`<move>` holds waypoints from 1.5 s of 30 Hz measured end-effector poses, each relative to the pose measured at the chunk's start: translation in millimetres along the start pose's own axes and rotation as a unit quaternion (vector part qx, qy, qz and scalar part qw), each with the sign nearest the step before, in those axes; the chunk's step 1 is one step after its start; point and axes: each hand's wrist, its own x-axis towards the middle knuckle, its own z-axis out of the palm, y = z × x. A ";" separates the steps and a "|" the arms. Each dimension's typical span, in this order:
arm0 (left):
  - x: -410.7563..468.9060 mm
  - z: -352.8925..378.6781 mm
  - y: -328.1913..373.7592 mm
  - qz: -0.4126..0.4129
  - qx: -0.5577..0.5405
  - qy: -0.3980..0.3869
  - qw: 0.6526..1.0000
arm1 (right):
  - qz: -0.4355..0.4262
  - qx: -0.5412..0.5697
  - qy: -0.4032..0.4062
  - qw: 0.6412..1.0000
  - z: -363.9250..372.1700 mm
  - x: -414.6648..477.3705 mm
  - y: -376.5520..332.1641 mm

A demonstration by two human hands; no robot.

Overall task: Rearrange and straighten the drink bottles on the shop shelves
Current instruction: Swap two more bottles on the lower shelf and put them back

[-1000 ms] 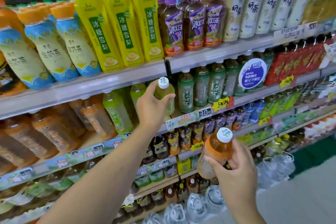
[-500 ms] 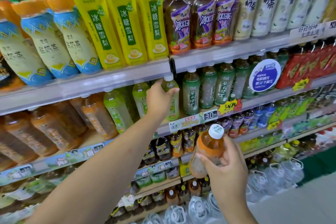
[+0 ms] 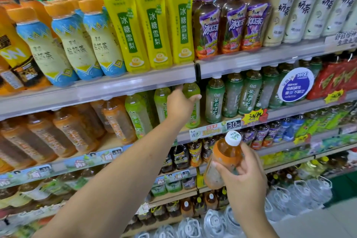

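**2 bottles in hand at the drinks shelf**

A light green bottle stands upright at the second shelf's front edge, gripped at its shoulder. An orange-labelled tea bottle with a white cap tilts right, held off the shelves.

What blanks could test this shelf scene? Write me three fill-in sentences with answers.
1. The left hand grips a ____ bottle on the shelf.
2. The right hand holds a bottle with an orange label and a ____ cap.
3. The tall yellow bottles stand on the shelf ____ the left hand.

Answers: green; white; above
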 end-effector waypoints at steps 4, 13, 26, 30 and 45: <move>-39.2 -27.8 -21.6 0.033 -0.033 -0.011 0.999 | -0.007 -0.002 -0.012 1.000 13.8 -1.1 -14.7; -168.5 -130.7 -150.7 -0.068 -0.089 0.027 0.993 | -0.052 0.025 -0.103 0.993 111.0 -23.2 -66.1; -247.6 -256.0 -296.9 -0.217 -0.103 0.084 0.967 | -0.070 0.022 -0.120 0.990 297.3 -52.3 -141.1; -247.5 -264.3 -310.0 -0.209 -0.105 0.066 0.970 | -0.082 0.008 -0.097 0.992 315.2 -53.6 -149.4; -227.0 -284.3 -321.4 -0.153 -0.145 -0.024 0.977 | -0.098 -0.026 -0.021 0.995 350.0 -62.4 -142.0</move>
